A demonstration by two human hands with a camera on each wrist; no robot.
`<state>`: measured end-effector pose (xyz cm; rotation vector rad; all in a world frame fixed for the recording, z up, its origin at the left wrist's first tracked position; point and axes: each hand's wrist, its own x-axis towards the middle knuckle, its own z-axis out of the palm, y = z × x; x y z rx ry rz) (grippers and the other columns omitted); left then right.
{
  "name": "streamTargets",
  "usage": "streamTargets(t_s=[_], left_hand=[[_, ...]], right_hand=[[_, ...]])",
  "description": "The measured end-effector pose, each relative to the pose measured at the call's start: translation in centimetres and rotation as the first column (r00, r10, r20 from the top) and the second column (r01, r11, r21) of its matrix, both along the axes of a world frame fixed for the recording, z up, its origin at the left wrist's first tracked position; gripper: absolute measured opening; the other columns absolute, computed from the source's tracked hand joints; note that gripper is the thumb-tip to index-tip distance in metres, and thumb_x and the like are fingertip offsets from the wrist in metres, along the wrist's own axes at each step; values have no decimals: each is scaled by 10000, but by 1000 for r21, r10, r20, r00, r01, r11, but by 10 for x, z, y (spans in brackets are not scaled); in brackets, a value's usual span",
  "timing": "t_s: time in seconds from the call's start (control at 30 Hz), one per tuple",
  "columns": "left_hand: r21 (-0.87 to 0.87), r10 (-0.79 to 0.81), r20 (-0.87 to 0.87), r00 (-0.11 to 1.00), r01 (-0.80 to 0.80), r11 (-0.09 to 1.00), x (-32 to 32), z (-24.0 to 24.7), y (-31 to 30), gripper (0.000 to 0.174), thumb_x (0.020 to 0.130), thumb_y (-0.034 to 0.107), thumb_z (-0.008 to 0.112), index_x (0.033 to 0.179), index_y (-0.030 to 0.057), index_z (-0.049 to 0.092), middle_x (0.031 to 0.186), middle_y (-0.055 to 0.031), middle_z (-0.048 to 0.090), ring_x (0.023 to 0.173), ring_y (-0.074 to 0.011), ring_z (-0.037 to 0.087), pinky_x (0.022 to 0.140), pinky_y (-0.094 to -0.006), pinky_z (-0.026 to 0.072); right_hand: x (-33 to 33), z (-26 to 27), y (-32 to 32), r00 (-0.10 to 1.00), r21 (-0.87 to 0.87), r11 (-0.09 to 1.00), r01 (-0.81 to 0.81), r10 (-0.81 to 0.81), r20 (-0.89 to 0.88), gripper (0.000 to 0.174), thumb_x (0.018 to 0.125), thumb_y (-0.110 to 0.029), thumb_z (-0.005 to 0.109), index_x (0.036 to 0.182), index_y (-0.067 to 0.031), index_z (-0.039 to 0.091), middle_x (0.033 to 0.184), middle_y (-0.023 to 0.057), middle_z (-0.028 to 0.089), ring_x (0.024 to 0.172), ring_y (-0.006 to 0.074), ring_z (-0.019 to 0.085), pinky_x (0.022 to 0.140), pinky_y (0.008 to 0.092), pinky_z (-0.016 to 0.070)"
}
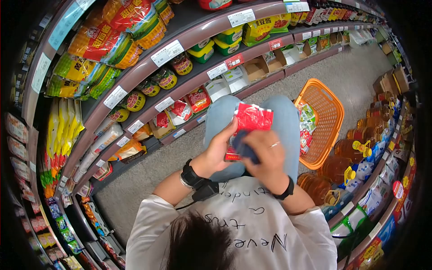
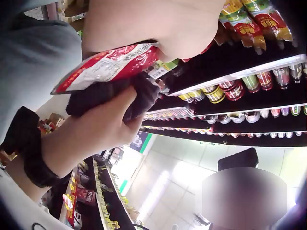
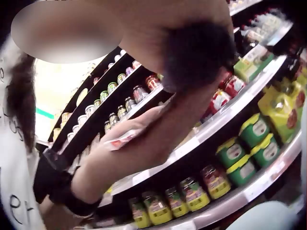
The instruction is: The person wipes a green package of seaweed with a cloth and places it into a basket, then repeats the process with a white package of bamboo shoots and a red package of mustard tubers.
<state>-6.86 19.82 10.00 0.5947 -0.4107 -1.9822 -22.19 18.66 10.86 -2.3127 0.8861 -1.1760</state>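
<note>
A shiny red packet [image 1: 253,118] is held upright over the person's knees in the head view. The left hand [image 1: 219,150] grips it along its left edge, thumb on the front. Blurred in the head view, the right hand [image 1: 270,155] holds a bunched dark cloth [image 1: 245,147] against the packet's lower face. In the left wrist view the packet [image 2: 105,69] shows a pale printed panel and a barcode, and the cloth [image 2: 91,98] sits right beside it. From the right wrist, the dark cloth [image 3: 196,55] appears under the right hand's fingers; most of the packet is hidden.
An orange basket [image 1: 335,114] with several small packets inside stands on the floor right of the knees. Shelves with jars [image 1: 165,78], green tubs [image 1: 227,42] and bagged goods curve along the left. Large oil bottles [image 1: 335,166] line the right side.
</note>
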Motion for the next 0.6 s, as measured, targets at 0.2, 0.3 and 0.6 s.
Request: streamTargets(t_s=[0.2,0.3,0.6], left_hand=[[41,17,-100,995,-13,999,16,-7,8,461,1004,373,438,1335,53,429,1259,-107,572,1113,-233,604,963,-381,482],[7,149,174,973,-153,988,10,8,12,421,988,281,508,1332,53,427,1239,-97,582,1099,-218,609,952,-370,489],[-286,266,495,828,-134,949,-3,4,-8,497,939,189,612,1360,27,403,1243,-81,566,1165,-149,537,1003,-318,427]], right_hand=[[-12,5,-25,947,-32,952,305,-300,110,435,548,30,718,966,-41,625,973,135,615,879,325,595,772,392,494],[-20,4,-37,926,74,940,334,-342,163,357,603,34,688,947,-28,613,937,158,620,862,337,607,787,378,496],[-15,-3,-11,921,207,952,226,-278,274,343,649,28,675,986,-7,623,954,162,626,885,321,630,797,364,501]])
